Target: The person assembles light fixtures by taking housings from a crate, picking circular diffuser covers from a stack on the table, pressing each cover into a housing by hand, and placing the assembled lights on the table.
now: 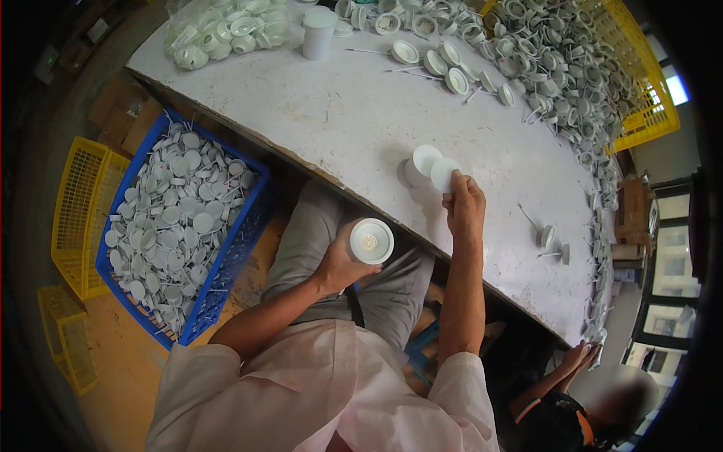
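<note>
Above my lap, my left hand (343, 265) is wrapped round a white round LED lamp (369, 241). The lamp's open face is turned up, and a cluster of small yellowish LEDs shows in its centre. Over the table, my right hand (466, 203) pinches a thin white disc (444, 174) by its edge between thumb and fingers. That disc partly overlaps, in view, a short white stack of discs (421, 160) standing on the table. Whether the held disc touches the stack I cannot tell.
On the white table (301, 113) several lamps with wires (456, 80) lie beyond my hands, before a large heap (565, 68). A white cylinder (319, 36) and a bag of lamp parts (226, 34) stand far left. A blue crate (260, 188) holds finished-looking lamps. Another person (553, 410) sits right.
</note>
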`<state>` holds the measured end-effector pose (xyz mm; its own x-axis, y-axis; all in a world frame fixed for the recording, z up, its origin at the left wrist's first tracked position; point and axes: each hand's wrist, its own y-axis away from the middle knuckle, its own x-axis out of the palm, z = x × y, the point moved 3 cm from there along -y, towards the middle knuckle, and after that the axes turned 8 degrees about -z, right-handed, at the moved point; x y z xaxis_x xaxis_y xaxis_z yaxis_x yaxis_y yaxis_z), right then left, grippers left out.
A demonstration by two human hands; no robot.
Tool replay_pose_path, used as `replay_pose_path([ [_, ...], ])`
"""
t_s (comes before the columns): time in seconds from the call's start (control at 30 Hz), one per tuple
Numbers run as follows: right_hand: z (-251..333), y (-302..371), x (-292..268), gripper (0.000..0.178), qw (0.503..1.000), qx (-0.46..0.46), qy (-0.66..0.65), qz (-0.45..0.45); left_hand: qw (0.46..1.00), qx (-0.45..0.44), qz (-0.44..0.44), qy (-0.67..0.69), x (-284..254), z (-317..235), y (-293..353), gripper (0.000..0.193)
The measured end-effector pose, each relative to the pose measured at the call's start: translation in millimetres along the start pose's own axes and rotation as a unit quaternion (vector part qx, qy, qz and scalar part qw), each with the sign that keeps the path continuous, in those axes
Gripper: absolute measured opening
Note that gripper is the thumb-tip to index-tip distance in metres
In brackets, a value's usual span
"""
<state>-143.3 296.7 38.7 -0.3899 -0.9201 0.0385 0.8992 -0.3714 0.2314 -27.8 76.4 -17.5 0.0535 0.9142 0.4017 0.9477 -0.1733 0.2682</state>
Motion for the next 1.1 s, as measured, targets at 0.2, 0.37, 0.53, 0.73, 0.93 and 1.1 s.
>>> replay_pose_path([
  [0.2, -10, 44, -7, 0.015, 0.991, 0.045, -0.124, 0.035, 0.999, 0.035, 0.015, -0.031, 9, -9, -13, 0.073],
  [0.37, -21, 72, -10, 0.012, 0.993, 0.048, -0.110, 0.004, 0.999, -0.002, 0.030, 0.013, 21, -29, -19, 0.073],
  [0.53, -4, 113, -5, 0.030, 0.810, -0.488, 0.324, 0.015, 0.994, 0.075, 0.082, 0.012, 23, -21, -27, 0.071],
  [0.73, -15, 131, 3, 0.045, 0.736, -0.563, 0.369, 0.069, 0.997, -0.040, 0.067, 0.021, 35, -33, -17, 0.060],
  [0.93, -21, 135, 6, 0.048, 0.721, -0.576, 0.380, 0.067, 0.996, -0.032, 0.031, -0.074, 32, -30, -17, 0.055],
  [1.1, -22, 138, 6, 0.049, 0.715, -0.576, 0.389, 0.069, 0.997, -0.025, 0.014, -0.076, 34, -32, -14, 0.052],
])
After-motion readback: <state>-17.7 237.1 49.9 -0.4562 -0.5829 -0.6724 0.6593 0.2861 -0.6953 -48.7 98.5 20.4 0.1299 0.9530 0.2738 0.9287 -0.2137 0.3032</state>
